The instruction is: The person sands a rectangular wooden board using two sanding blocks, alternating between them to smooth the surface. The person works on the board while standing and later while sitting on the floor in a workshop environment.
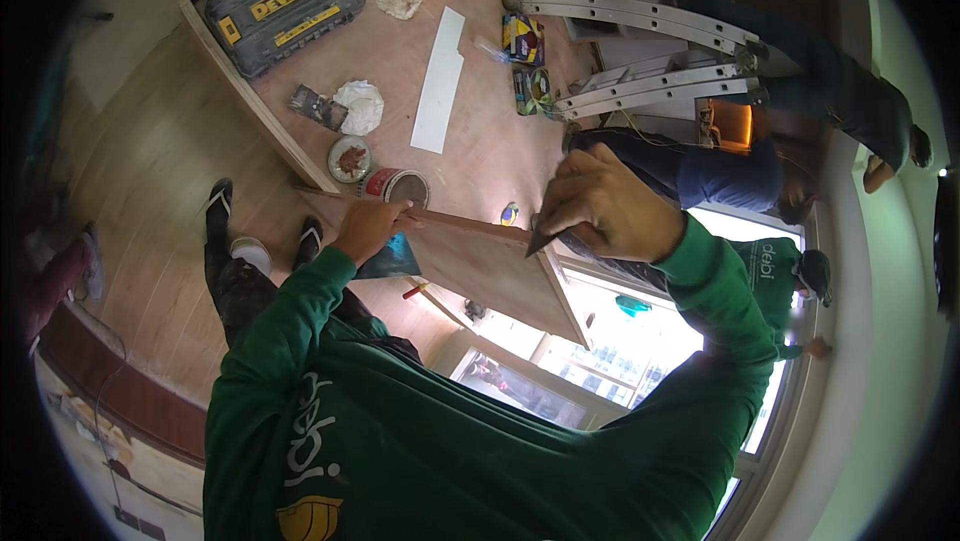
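My right hand (pixel 600 207) is raised at the right, its fingers closed on a small dark triangular blade (pixel 541 241), which looks like a scraper or putty knife. The blade's tip is by the edge of a wooden panel (pixel 480 256) with a raised border. My left hand (pixel 375 230) is at the panel's left part, close to its upper edge, with a dark blue-green sheet (pixel 390 260) just below the fingers. Whether the fingers grip the sheet or the panel cannot be told. An open tin (pixel 405 187) of brownish paste stands just beyond my left hand.
Beyond the panel, a pinkish board surface (pixel 487 128) bears a DeWalt case (pixel 289 8), a white strip (pixel 439 83), a round lid (pixel 349 159), crumpled paper (pixel 360 107) and small boxes (pixel 523 38). An aluminium ladder (pixel 637 12) stands at the right, with several people near it.
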Available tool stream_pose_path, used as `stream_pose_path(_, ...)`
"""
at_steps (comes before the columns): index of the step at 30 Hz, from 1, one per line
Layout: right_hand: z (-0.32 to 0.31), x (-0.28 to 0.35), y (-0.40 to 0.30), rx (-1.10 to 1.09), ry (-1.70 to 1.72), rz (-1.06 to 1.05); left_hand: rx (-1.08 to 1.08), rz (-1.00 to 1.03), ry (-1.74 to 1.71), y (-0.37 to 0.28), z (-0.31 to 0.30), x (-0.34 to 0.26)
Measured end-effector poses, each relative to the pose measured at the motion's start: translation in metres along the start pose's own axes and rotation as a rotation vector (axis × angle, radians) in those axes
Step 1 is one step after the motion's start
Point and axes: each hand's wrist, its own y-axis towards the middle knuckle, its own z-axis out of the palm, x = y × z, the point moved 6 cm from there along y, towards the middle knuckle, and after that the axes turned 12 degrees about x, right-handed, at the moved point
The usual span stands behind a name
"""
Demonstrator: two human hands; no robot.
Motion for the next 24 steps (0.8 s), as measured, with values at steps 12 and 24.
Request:
stream_pose_path(12,0.049,-0.054,0.104,0.104,0.115,-0.110,-0.065,0.018,-0.033,-0.003,-0.002,0.004)
stream_pose_path(24,0.121,-0.072,0.182,0.426,0.050,-0.035,-0.078,0.030,-0.056,-0.007,-0.005,0.001)
